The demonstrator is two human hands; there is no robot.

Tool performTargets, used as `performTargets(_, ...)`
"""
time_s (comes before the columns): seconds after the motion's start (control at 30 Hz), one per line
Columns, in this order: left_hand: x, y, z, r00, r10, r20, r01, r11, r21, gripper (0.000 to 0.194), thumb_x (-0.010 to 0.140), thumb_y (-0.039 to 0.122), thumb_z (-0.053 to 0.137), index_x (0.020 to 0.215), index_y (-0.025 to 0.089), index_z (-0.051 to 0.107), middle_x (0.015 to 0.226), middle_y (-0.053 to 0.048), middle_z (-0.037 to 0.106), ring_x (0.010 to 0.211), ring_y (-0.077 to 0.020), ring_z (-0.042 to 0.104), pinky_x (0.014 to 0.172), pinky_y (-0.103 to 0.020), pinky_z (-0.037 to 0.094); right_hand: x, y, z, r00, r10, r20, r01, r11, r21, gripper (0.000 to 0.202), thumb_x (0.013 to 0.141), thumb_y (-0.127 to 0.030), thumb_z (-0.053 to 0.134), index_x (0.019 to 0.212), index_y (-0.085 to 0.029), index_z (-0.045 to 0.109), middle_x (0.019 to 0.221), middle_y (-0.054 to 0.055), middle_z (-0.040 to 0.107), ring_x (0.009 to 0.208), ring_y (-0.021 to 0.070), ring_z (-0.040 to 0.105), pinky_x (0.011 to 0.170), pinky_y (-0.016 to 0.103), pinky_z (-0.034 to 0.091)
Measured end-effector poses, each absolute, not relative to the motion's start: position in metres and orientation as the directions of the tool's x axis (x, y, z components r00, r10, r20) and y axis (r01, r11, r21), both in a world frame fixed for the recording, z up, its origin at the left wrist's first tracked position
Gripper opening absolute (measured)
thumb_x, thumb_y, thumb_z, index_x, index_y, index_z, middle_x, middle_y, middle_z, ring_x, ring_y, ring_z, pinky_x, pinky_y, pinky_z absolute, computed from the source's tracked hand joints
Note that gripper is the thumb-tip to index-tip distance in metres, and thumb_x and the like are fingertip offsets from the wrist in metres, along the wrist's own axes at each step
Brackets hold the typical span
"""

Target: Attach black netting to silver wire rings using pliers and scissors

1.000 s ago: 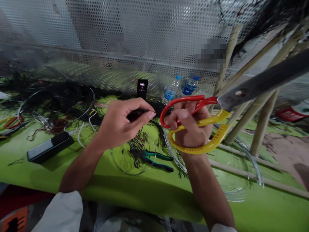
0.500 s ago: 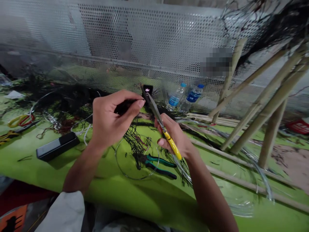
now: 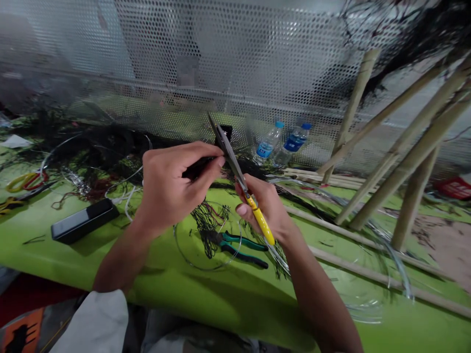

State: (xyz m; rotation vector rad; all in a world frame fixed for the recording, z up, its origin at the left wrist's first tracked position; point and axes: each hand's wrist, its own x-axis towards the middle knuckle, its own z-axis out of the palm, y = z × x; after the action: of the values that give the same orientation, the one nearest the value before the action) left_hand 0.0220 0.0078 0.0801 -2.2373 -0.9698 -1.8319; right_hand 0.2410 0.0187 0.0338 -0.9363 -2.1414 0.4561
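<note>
Since a second ago the scissors (image 3: 240, 179) have swung from pointing right to pointing upper left, blades now beside the left fingertips. Left to right: long dark box (image 3: 84, 220) on the green table (image 3: 172, 289), left of frame, apart from the hands. Left hand (image 3: 171, 184), left of centre: thumb and index pinched tip to tip on what looks like a dark strand (image 3: 222, 153); mostly hidden, can't read its axis. Scissors sit just right of that pinch, long axis lower right to upper left, blades slightly parted; can't tell if they touch anything. Dark upright device (image 3: 227, 131) shows behind the blades. Below centre, green-handled pliers (image 3: 241, 247) lie amid black netting and a wire loop, lower than both hands. Right hand (image 3: 265, 203), right of centre: fingers curled round the handles. Bottles (image 3: 270, 142) stand behind it, upper right of centre; bamboo poles (image 3: 352, 110) crowd the right side, apart from the blades.
</note>
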Motion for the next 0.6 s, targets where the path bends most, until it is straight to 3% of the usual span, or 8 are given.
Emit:
performTargets(0.33, 0.019, 0.011, 0.081, 0.148, 0.406, 0.902, 0.562, -0.785, 0.261, 0.01, 0.096, 0.02, 0.071, 0.093, 0.022, 0.08, 0.082, 0.002, 0.08, 0.066, -0.0124, 0.068, 0.065, -0.026, 0.051, 0.239, 0.021, 0.032, -0.377, 0.767, 0.52, 0.527, 0.639, -0.561, 0.061, 0.088, -0.081, 0.059, 0.073, -0.024, 0.044, 0.065, -0.005, 0.039, 0.059, 0.0124, 0.029, 0.056, 0.032, 0.022)
performTargets(0.47, 0.019, 0.012, 0.081, 0.131, 0.437, 0.89, 0.581, -0.761, 0.288, 0.012, 0.098, 0.025, 0.07, 0.092, 0.025, 0.08, 0.075, 0.002, 0.076, 0.062, -0.0126, 0.063, 0.062, -0.027, 0.047, 0.236, 0.02, 0.027, -0.295, 0.836, 0.463, 0.432, 0.549, -0.715, 0.064, 0.082, -0.076, 0.073, 0.063, -0.023, 0.043, 0.057, -0.007, 0.032, 0.055, 0.0094, 0.023, 0.052, 0.03, 0.017)
performTargets(0.6, 0.021, 0.013, 0.08, 0.111, 0.515, 0.85, 0.464, -0.783, 0.414, 0.011, 0.097, 0.028, 0.071, 0.093, 0.025, 0.081, 0.078, 0.002, 0.076, 0.062, -0.0125, 0.061, 0.06, -0.027, 0.047, 0.228, 0.016, 0.022, -0.246, 0.867, 0.434, 0.239, 0.488, -0.839, 0.061, 0.09, -0.08, 0.058, 0.07, -0.024, 0.047, 0.059, -0.005, 0.041, 0.052, 0.0105, 0.033, 0.048, 0.029, 0.027)
